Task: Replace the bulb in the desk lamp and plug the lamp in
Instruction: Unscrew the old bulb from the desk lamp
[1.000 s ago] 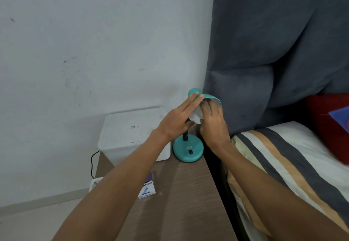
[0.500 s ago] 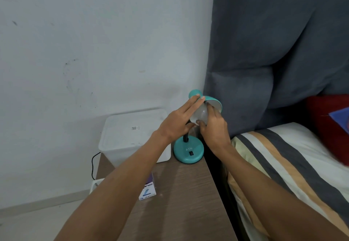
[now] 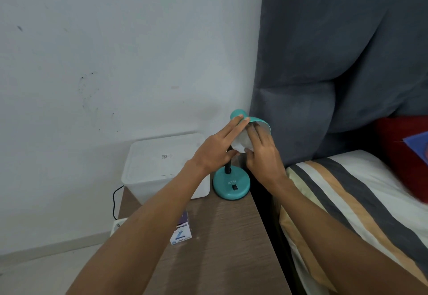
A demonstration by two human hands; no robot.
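Note:
A teal desk lamp stands on the far right corner of a wooden bedside table, its shade tipped toward me. My left hand lies flat against the shade's left side, fingers stretched up to its top. My right hand wraps its fingers around the white bulb that sits in the mouth of the shade. The bulb's base is hidden inside the shade. A small bulb box stands on the table's left edge, partly behind my left forearm.
A white lidded plastic container sits left of the lamp against the wall. A black cable drops to a white socket strip on the floor. A grey padded headboard and a striped bed lie to the right.
My right hand has shifted its grip around the bulb, fingers now reaching further up into the shade. My left hand stays on the shade.

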